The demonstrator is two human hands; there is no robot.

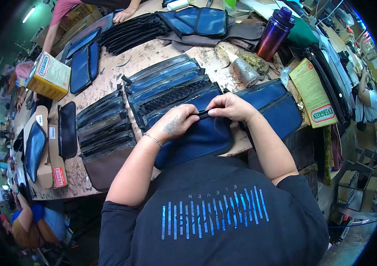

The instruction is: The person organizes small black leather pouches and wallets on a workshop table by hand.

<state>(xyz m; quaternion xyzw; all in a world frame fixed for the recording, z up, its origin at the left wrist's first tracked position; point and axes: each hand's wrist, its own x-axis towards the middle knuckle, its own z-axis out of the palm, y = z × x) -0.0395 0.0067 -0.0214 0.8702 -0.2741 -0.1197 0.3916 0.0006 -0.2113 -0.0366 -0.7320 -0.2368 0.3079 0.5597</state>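
Observation:
Both hands meet over a dark blue panel [193, 144] at the table's near edge. My left hand [177, 120] pinches one end of a short black strip [203, 115] between thumb and fingers. On the strip's other end, my right hand [230, 107] is closed in the same way. Beyond the hands lies a layered stack of blue and black pieces [166, 82], with a black quilted band across it. To its left are more black layered pieces [104, 124]. Another blue panel [270, 111] rests right of my right hand.
A cone-tipped container [244, 71] and a purple-red bottle [276, 35] stand at the back right. Yellow cans are at the left [50, 76] and right [315, 95]. A co-worker's hand [124, 15] rests at the far edge, near black folded pieces [133, 33].

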